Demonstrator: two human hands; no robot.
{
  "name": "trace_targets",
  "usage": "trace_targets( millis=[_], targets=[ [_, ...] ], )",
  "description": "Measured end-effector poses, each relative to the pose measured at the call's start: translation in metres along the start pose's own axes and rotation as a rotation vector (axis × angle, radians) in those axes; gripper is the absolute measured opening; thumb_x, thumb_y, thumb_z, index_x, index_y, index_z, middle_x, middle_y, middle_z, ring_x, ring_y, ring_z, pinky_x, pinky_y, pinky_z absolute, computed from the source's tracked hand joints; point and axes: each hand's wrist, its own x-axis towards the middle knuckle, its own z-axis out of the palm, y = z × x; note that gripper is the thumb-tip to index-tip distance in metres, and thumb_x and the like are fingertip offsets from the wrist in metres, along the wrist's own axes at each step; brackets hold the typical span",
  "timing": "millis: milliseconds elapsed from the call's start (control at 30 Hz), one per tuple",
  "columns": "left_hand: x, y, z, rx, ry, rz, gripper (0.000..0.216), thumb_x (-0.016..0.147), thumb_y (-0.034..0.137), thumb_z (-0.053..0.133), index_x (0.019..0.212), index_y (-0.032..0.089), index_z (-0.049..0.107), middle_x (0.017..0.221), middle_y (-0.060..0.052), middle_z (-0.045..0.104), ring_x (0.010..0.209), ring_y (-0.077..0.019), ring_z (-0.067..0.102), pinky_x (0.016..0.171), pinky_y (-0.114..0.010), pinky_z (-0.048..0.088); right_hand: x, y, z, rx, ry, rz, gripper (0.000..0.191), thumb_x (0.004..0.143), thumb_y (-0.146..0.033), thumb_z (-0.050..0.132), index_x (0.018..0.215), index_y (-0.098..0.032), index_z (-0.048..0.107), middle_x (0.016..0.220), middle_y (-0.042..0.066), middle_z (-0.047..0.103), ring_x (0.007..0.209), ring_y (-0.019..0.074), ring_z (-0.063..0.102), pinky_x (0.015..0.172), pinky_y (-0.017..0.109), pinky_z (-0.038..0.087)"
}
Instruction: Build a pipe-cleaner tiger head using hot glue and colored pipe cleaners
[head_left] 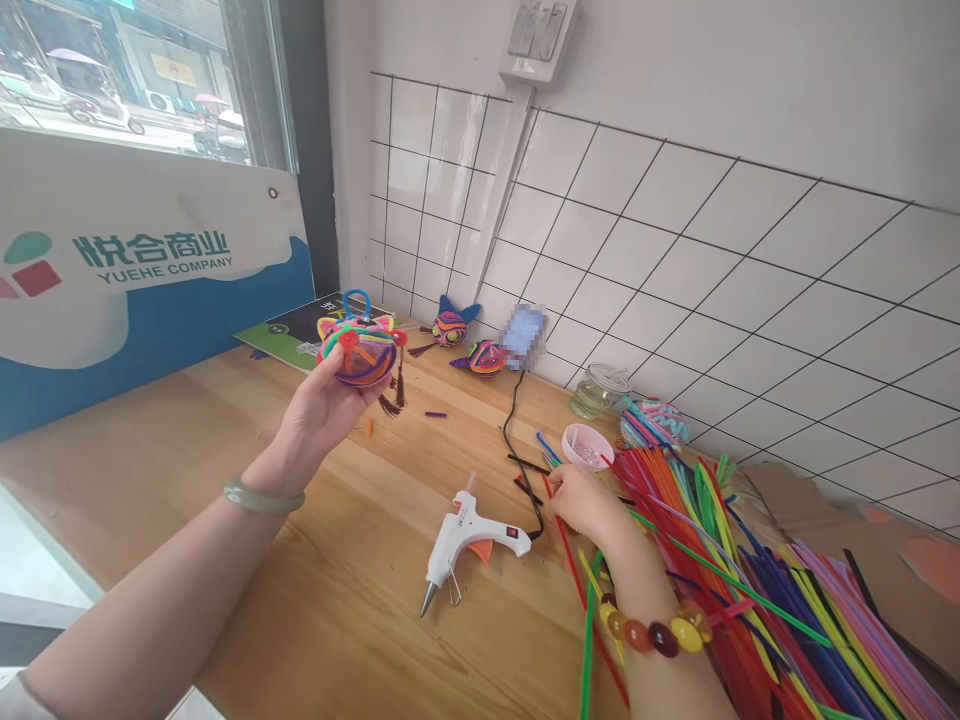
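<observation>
My left hand is raised above the wooden table and grips a colourful pipe-cleaner ball figure with small ears, a blue loop and dark red tassels. My right hand rests on the table at the edge of a big pile of coloured pipe cleaners, fingers curled over some strands; what it pinches is hidden. A white hot glue gun lies just left of that hand, its black cord running toward the wall.
Two more pipe-cleaner figures and a phone sit by the tiled wall. A pink bowl of small bits, a glass cup and a booklet stand nearby. Cardboard lies at right.
</observation>
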Motion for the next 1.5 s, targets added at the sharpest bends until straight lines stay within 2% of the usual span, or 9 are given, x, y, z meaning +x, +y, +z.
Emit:
trace_targets(
  millis=[100,267,333,433,633,833,1000,1267,1500],
  targets=[
    [-0.005,-0.009,0.003,0.020,-0.036,-0.091,0.031,0.087,0.029,0.059,0.114,0.017,0.062,0.126,-0.011,0.062,0.117,-0.0275,0.058,0.093,-0.039,0.053,-0.004,-0.003,-0.015,0.113,0.116,-0.039,0.018,0.077,-0.009,0.054,0.082,-0.016,0.069,0.066,0.003,0.066,0.065,0.0164,0.061,0.059,0.026,0.042],
    [-0.017,-0.027,0.008,0.041,-0.205,-0.264,0.034,0.088,0.029,0.057,0.117,0.013,0.062,0.118,-0.014,0.067,0.107,-0.0267,0.064,0.093,-0.039,0.053,-0.015,-0.020,-0.032,0.272,0.337,-0.200,0.028,0.085,-0.015,0.047,0.105,-0.015,0.067,0.091,0.008,0.066,0.086,0.0184,0.063,0.074,0.029,0.048],
    [-0.023,-0.034,0.012,0.055,-0.230,-0.299,0.034,0.087,0.029,0.058,0.117,0.013,0.063,0.118,-0.013,0.067,0.106,-0.0269,0.064,0.091,-0.039,0.053,-0.024,-0.031,-0.034,0.345,0.413,-0.313,0.031,0.090,-0.018,0.043,0.113,-0.017,0.064,0.097,0.008,0.063,0.090,0.0173,0.062,0.078,0.029,0.049],
    [-0.032,-0.044,0.017,0.093,-0.275,-0.328,0.036,0.086,0.030,0.058,0.117,0.012,0.063,0.118,-0.015,0.066,0.104,-0.0279,0.064,0.089,-0.039,0.053,-0.040,-0.048,-0.034,0.508,0.553,-0.560,0.030,0.093,-0.021,0.043,0.115,-0.019,0.064,0.096,0.007,0.061,0.084,0.0164,0.062,0.075,0.029,0.050],
    [-0.046,-0.053,0.028,0.083,-0.342,-0.394,0.037,0.086,0.029,0.058,0.118,0.011,0.063,0.120,-0.016,0.065,0.109,-0.0272,0.061,0.093,-0.040,0.050,-0.059,-0.080,-0.027,0.562,0.668,-0.779,0.024,0.093,-0.012,0.046,0.108,-0.016,0.064,0.091,0.007,0.062,0.081,0.0149,0.062,0.073,0.027,0.051],
    [-0.052,-0.054,0.032,0.039,-0.342,-0.417,0.029,0.086,0.027,0.059,0.109,0.013,0.067,0.107,-0.012,0.071,0.094,-0.0199,0.066,0.083,-0.030,0.053,-0.057,-0.086,-0.021,0.471,0.767,-0.826,0.029,0.091,-0.007,0.046,0.112,-0.014,0.064,0.088,0.008,0.060,0.081,0.0167,0.062,0.071,0.029,0.052],
    [-0.054,-0.055,0.032,0.026,-0.339,-0.447,0.031,0.087,0.028,0.059,0.114,0.013,0.065,0.110,-0.012,0.070,0.099,-0.0205,0.065,0.086,-0.030,0.051,-0.055,-0.084,-0.018,0.408,0.769,-0.861,0.033,0.090,-0.004,0.044,0.115,-0.013,0.063,0.087,0.008,0.057,0.074,0.0144,0.060,0.064,0.027,0.051],
    [-0.057,-0.057,0.033,0.045,-0.326,-0.470,0.030,0.085,0.032,0.062,0.108,0.015,0.066,0.108,-0.011,0.070,0.093,-0.0208,0.066,0.079,-0.030,0.052,-0.055,-0.083,-0.016,0.374,0.752,-0.881,0.037,0.091,-0.005,0.041,0.120,-0.018,0.059,0.090,0.007,0.057,0.070,0.0124,0.059,0.062,0.027,0.052],
    [-0.059,-0.056,0.035,0.089,-0.351,-0.433,0.044,0.075,0.029,0.073,0.115,0.015,0.061,0.115,-0.014,0.066,0.102,-0.0238,0.063,0.088,-0.034,0.050,-0.054,-0.084,-0.013,0.337,0.784,-0.878,0.034,0.091,-0.006,0.043,0.119,-0.015,0.060,0.089,0.008,0.057,0.071,0.0132,0.059,0.063,0.028,0.051]
  ],
)
